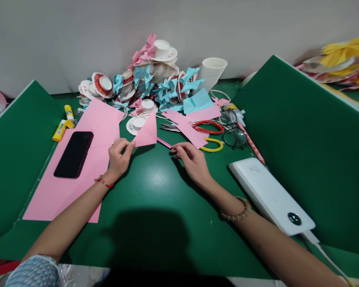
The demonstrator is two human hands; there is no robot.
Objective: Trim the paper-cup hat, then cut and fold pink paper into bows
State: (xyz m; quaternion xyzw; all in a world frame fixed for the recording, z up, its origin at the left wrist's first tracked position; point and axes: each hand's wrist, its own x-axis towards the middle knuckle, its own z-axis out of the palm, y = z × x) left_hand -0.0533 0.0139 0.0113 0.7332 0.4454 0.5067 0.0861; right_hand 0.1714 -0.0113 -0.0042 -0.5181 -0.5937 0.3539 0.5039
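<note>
Pink paper triangle (148, 132) stands tip upward over the middle of the green table (155, 183). Your left forearm (71, 215) and right forearm (272, 235) slant inward from the near edge. Your left hand (119, 155) clamps the triangle's lower left corner between thumb and finger. Your right hand (193, 161), apart from it, bends inward, fingertips gathered at a slim pink stick (164, 142); whether they grip it, I cannot tell.

Standing here: plain pale grey wall (92, 44) behind, glossy dark-green flat tabletop (155, 195), soft white glare mid-surface. Flat green pale-edged dividers (305, 159) flank both sides.
</note>
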